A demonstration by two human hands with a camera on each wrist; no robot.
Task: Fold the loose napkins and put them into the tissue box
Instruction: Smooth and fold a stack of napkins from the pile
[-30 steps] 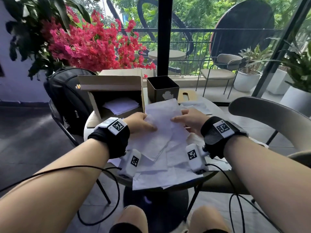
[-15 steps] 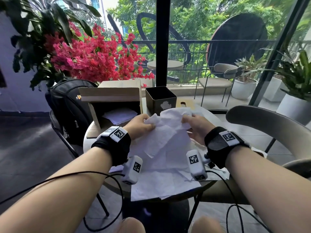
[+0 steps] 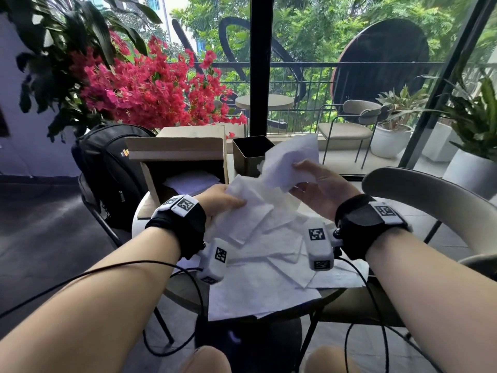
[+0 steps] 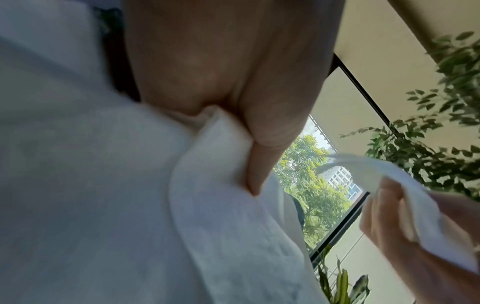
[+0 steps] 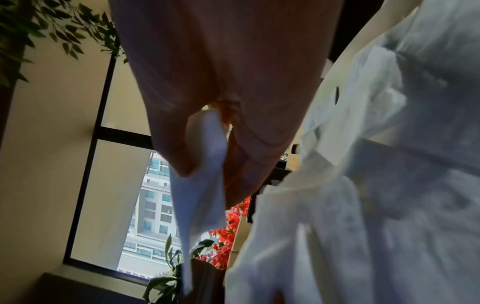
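We hold one white napkin lifted at the centre of the frame — our right hand pinches its upper part between thumb and fingers, while our left hand pinches its lower edge just above the heap. More loose napkins lie spread over the round worktop. Behind them — upper middle — stands the dark tissue box, beside an open cardboard box.

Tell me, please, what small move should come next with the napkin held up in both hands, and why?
Probably lower the napkin flat and bring its edges together: the right hand pinches it up crumpled, the left hand grips its lower part, and it is not yet folded for the tissue box.
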